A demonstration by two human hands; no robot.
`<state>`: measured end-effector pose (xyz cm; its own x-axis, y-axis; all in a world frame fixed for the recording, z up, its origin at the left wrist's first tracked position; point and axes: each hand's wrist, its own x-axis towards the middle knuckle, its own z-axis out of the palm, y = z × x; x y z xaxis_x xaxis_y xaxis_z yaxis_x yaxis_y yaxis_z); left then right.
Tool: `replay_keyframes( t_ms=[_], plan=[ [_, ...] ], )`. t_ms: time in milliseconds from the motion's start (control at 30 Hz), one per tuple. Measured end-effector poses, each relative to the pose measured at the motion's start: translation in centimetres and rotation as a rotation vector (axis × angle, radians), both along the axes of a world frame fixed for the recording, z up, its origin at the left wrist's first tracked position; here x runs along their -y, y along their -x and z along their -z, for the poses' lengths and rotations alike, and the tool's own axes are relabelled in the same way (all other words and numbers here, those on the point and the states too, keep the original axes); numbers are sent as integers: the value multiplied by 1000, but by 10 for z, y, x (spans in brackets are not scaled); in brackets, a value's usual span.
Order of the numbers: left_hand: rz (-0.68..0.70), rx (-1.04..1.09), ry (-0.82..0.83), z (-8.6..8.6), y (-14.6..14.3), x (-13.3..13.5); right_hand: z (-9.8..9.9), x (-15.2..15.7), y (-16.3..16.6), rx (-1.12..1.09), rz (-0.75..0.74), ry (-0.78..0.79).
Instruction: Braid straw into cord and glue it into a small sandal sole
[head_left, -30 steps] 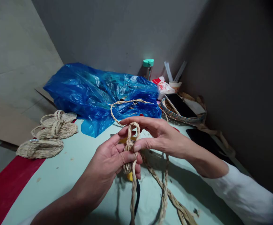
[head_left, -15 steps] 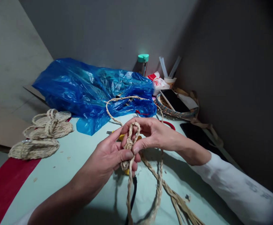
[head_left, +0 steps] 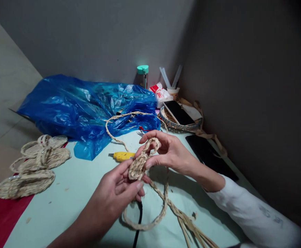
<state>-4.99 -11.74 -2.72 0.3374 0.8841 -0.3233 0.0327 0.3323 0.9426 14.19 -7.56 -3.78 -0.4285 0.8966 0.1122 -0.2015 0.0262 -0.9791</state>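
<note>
Between my hands is a small coiled piece of braided straw cord [head_left: 137, 168], with a loop of the braid standing up at its top. My left hand [head_left: 114, 189] grips the lower left side of the coil, thumb in front. My right hand [head_left: 169, 153] pinches its upper right side near the loop. From the coil the straw braid [head_left: 163, 213] hangs in a wide curve over the table and ends in loose strands [head_left: 191, 224]. Behind my fingers lies a yellow tool [head_left: 121, 156] with a metal tip, partly hidden; a black cord [head_left: 139, 220] shows below.
Small woven straw slippers [head_left: 44, 160] lie at the left by a red strip [head_left: 10, 217]. A blue plastic bag [head_left: 75, 106] spreads across the back. Farther right are a green-lidded bottle [head_left: 142, 70], a straw cup [head_left: 173, 92], a basket [head_left: 169, 124] with a phone [head_left: 179, 113], and a black flat object [head_left: 209, 155].
The coil has turned to show more of its flat face. My left thumb has shifted lower, and the hanging braid now curves in a loop. The view has swung slightly right.
</note>
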Motion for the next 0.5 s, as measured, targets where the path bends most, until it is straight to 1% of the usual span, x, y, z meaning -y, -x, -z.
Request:
replay_keyframes(
  t_ms=[133, 200, 300, 367, 433, 500],
  plan=[
    [54, -205, -170, 5, 2, 0, 4, 0, -2, -66, 3, 55],
    [26, -248, -207, 8, 1, 0, 5, 1, -1, -104, -2, 85],
    [-76, -219, -184, 11, -3, 0, 7, 1, 0, -155, -14, 79],
    [-116, -200, -163, 11, -4, 0, 8, 1, 0, -171, -13, 74],
    [-87, -200, -120, 12, -3, 0, 10, 1, -2, -186, -31, 86],
    [-2, -161, -6, 13, 1, -2, 12, 2, -5, -209, -68, 92]
  ],
)
